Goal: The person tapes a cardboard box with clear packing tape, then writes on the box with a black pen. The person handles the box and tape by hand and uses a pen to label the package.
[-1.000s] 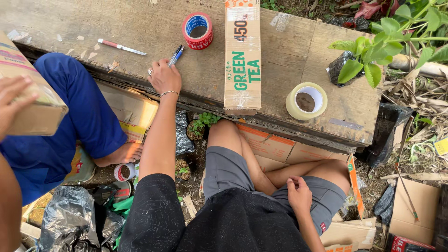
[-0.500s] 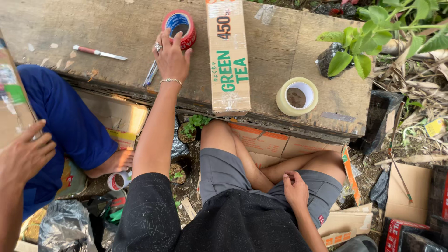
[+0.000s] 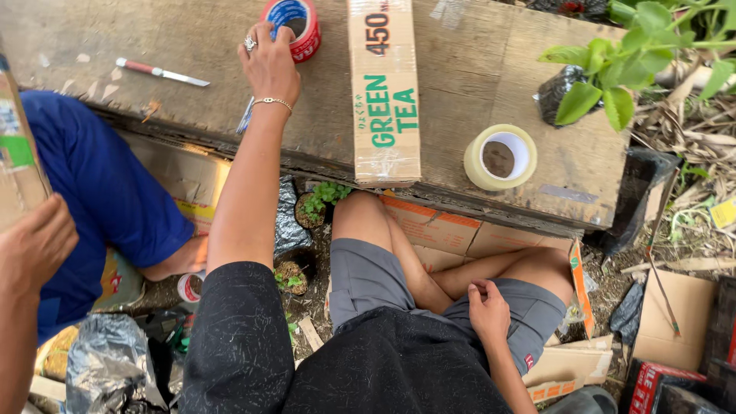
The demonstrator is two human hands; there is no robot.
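Observation:
My left hand [image 3: 268, 65] reaches over the wooden table [image 3: 176, 46] and rests its fingers on a red roll of tape [image 3: 295, 27] with a blue inside. The hand wears a ring and a thin bracelet. A blue-handled tool [image 3: 247, 115] lies at the table edge under my wrist. My right hand [image 3: 487, 310] lies loosely curled on my thigh, holding nothing. A long folded cardboard box [image 3: 383, 88] lies on the table just right of the red roll.
A clear tape roll [image 3: 500, 157] sits at the right of the table, a small knife [image 3: 159, 72] at the left. A potted seedling in a black bag [image 3: 586, 84] stands at the far right. Another person in blue [image 3: 100, 192] sits left, their hand [image 3: 34, 245] holding cardboard.
My left hand has moved from the table edge near the blue tool forward onto the red tape roll. My right hand has stayed on my thigh.

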